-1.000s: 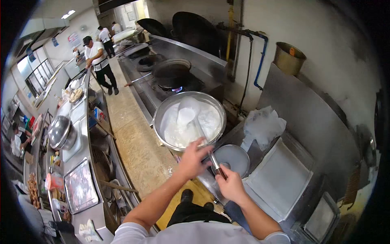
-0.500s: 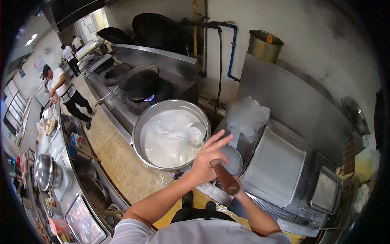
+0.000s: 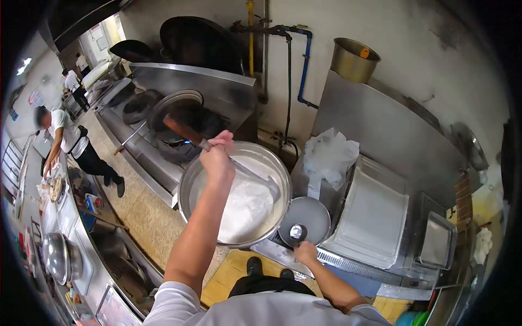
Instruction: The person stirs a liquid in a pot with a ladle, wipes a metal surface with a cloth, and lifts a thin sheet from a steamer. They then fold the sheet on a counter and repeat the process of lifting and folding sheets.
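Note:
My left hand [image 3: 217, 157] is closed round the shaft of a long-handled spatula [image 3: 244, 170], just below its wooden grip. Its metal end slants down into a large steel pot [image 3: 187, 204], where a thick white mixture [image 3: 247, 209] partly covers it. Lower right, my right hand [image 3: 305, 252] grips the short dark handle of a small ladle [image 3: 297, 232]. The ladle's shiny round head lies over a round pan [image 3: 318, 212] of greyish liquid beside the pot. The fingers of my right hand are partly hidden.
Left of the pot, a wok [image 3: 179, 106] sits on the stove by a burner flame. A plastic bag [image 3: 331, 155] and a white-covered tray [image 3: 375, 212] are on the right. A person [image 3: 68, 133] leans at the left counter [image 3: 100, 266], with others farther back.
The spatula's wooden grip has swung from near my body to the far left, my left hand moving with it. My right hand has come to the small ladle. The pan is now more visible.

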